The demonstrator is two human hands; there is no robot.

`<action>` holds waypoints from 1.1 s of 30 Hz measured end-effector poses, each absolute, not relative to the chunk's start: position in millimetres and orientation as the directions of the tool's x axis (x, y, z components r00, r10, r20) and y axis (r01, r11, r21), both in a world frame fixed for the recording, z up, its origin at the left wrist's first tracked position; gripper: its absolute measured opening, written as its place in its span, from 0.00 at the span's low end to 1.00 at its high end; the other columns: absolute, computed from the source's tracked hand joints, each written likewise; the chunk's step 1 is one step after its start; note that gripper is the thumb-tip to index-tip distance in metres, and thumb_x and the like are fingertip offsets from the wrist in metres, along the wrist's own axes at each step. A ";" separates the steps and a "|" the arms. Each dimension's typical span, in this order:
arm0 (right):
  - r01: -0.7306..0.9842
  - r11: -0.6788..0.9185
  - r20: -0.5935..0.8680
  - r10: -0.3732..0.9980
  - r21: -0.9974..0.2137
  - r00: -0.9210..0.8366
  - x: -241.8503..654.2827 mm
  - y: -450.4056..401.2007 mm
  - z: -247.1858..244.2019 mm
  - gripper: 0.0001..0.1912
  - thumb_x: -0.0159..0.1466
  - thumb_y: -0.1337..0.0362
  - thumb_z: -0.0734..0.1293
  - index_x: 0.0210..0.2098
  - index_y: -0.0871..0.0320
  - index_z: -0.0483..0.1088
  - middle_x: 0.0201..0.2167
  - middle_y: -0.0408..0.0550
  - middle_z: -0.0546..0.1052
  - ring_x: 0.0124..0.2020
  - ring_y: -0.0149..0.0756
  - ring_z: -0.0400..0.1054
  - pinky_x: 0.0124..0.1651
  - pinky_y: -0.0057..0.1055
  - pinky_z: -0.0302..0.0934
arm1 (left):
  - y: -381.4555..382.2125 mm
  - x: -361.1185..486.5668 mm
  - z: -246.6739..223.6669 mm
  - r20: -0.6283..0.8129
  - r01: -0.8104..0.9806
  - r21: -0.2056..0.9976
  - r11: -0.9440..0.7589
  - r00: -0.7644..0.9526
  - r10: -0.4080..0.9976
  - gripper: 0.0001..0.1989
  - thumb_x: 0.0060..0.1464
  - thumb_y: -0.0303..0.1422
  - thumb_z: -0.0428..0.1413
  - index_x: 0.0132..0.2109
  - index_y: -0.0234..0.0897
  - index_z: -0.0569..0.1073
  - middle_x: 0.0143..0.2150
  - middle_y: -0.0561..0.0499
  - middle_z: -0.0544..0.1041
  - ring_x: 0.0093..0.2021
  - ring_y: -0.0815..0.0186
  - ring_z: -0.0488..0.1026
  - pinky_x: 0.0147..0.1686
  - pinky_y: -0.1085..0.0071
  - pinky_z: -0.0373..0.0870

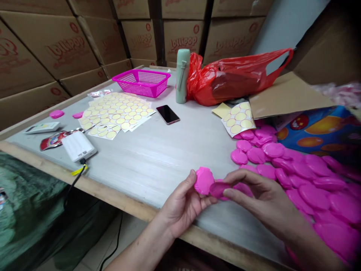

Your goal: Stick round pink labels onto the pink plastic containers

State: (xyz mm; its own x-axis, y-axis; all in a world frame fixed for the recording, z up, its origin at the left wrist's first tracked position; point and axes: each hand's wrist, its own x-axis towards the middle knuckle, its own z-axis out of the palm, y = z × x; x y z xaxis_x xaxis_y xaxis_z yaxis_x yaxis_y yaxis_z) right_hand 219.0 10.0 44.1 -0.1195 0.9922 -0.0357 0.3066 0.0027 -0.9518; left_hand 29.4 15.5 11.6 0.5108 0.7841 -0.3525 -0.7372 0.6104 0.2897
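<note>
Near the table's front edge, my left hand [187, 205] grips one round pink plastic piece [204, 180] between thumb and fingers, its broad side turned up. My right hand [249, 188] pinches a thinner pink disc [218, 189], tilted, close against the first piece. Whether the two are joined I cannot tell, as fingers cover where they meet. Another bit of pink shows behind the right fingers. To the right spreads a pile of pink round plastic cases [296, 171], some of them behind my right forearm.
Yellow round sticker sheets [117, 113], a phone [168, 114], a white power bank [78, 146] with a cable, a pink basket [141, 82], a green flask [183, 77] and a red plastic bag [225, 82] lie or stand farther back. Cardboard boxes [138, 39] line the wall.
</note>
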 end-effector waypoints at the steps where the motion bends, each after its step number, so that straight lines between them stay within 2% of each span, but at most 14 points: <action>1: 0.364 0.036 -0.012 0.992 -0.931 -0.127 217.9 8.0 46.1 0.09 0.60 0.53 0.75 0.35 0.50 0.78 0.33 0.42 0.81 0.38 0.38 0.75 0.42 0.34 0.68 | 15.2 29.7 11.0 -0.338 -0.725 0.296 0.622 0.529 0.778 0.18 0.68 0.39 0.51 0.47 0.27 0.77 0.45 0.38 0.81 0.41 0.63 0.81 0.42 0.70 0.79; 7: 0.503 0.142 0.050 0.980 -0.853 -0.192 212.0 0.7 52.6 0.08 0.62 0.51 0.74 0.34 0.46 0.79 0.30 0.40 0.79 0.33 0.38 0.72 0.37 0.34 0.64 | 11.7 31.1 5.7 -0.304 -0.642 0.382 0.664 0.591 0.747 0.23 0.67 0.42 0.51 0.48 0.23 0.78 0.42 0.37 0.80 0.36 0.66 0.78 0.37 0.72 0.78; 16: 0.518 0.150 0.065 0.982 -0.842 -0.180 213.8 6.9 48.4 0.07 0.63 0.52 0.73 0.34 0.47 0.78 0.31 0.40 0.80 0.34 0.39 0.74 0.38 0.35 0.64 | 11.4 32.3 0.4 -0.329 -0.555 0.441 0.705 0.631 0.702 0.24 0.64 0.46 0.54 0.47 0.24 0.79 0.37 0.41 0.79 0.31 0.68 0.78 0.38 0.73 0.78; 33: 0.582 0.237 0.155 0.970 -0.778 -0.187 209.0 4.1 48.4 0.03 0.65 0.58 0.71 0.36 0.49 0.77 0.32 0.39 0.80 0.34 0.37 0.74 0.38 0.34 0.65 | 10.3 32.2 -1.2 -0.310 -0.529 0.487 0.695 0.639 0.704 0.28 0.57 0.50 0.61 0.47 0.25 0.79 0.36 0.42 0.78 0.32 0.67 0.78 0.38 0.72 0.77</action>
